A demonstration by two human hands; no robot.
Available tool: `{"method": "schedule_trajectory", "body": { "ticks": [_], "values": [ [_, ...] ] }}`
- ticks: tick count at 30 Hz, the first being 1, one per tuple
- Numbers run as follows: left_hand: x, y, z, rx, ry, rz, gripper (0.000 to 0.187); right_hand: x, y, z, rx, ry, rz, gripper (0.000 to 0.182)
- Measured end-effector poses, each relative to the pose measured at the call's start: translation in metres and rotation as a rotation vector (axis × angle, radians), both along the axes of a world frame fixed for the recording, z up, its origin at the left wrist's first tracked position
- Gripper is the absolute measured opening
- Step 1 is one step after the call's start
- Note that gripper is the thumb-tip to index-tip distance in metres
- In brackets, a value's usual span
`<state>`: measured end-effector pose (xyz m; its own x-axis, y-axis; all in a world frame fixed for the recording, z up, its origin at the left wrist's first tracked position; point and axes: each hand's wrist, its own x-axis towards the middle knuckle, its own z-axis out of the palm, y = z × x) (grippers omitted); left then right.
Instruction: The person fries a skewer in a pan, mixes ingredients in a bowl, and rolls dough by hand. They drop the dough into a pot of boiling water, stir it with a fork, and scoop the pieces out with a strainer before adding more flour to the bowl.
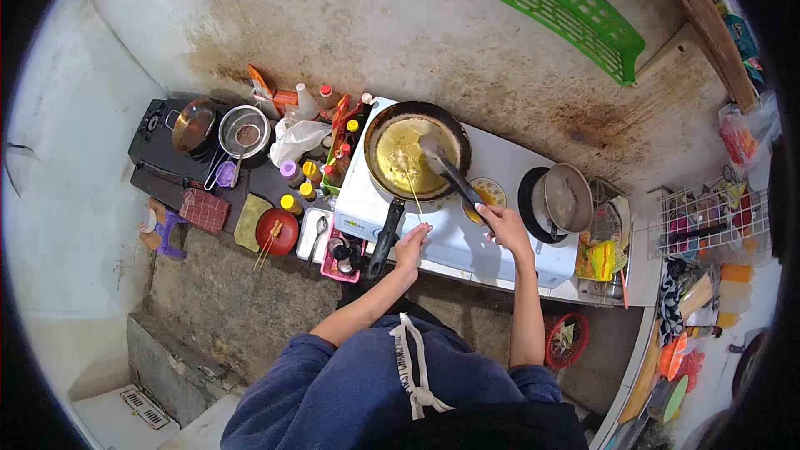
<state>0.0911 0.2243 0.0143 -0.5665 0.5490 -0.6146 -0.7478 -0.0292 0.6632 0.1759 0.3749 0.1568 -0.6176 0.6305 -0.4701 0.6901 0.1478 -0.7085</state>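
In the head view a frying pan (459, 128) with yellowish oil sits on the white stove (353, 200), its black handle (386, 242) pointing toward me. My left hand (411, 247) is closed at the near end of a thin skewer (414, 192), whose far end carries a small piece of food in the oil. The exact finger contact is too small to see. Gripped in my right hand (505, 230) is the dark handle of a spatula (457, 177); its blade dips into the pan's right side. A bowl (498, 189) with yellow contents stands beside the spatula, partly hidden by it.
To the left, a red plate (287, 240) holds skewers (270, 247), next to a white tray (319, 222) with a spoon. Several bottles (312, 171) stand left of the stove. A second pan (567, 197) sits at its right end. A red basket (567, 340) is on the floor.
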Motion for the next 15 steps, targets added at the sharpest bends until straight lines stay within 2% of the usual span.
{"method": "schedule_trajectory", "body": {
  "ticks": [1, 3, 5, 8, 11, 15],
  "values": [
    [-0.0002, 0.0011, 0.0001, 0.004, 0.006, 0.004, 0.028, -0.0002, 0.0004, 0.0007, 0.089, -0.014, 0.037, 0.050],
    [-0.0011, 0.0026, 0.0001, -0.002, 0.009, 0.010, 0.027, 0.0009, 0.0003, -0.0002, 0.053, -0.022, 0.052, 0.051],
    [-0.0010, 0.0023, -0.0017, -0.012, 0.006, 0.027, 0.027, 0.0008, -0.0012, 0.0019, -0.074, 0.016, -0.040, 0.049],
    [-0.0009, 0.0009, -0.0040, 0.009, 0.009, 0.022, 0.026, -0.0017, -0.0015, 0.0029, 0.056, -0.014, 0.010, 0.048],
    [-0.0006, 0.0032, -0.0039, -0.003, 0.004, 0.033, 0.026, -0.0019, -0.0044, 0.0033, -0.040, 0.005, -0.010, 0.046],
    [-0.0015, -0.0002, -0.0052, 0.012, 0.014, 0.025, 0.027, -0.0013, -0.0020, 0.0026, -0.009, 0.018, -0.025, 0.045]
  ]
}}
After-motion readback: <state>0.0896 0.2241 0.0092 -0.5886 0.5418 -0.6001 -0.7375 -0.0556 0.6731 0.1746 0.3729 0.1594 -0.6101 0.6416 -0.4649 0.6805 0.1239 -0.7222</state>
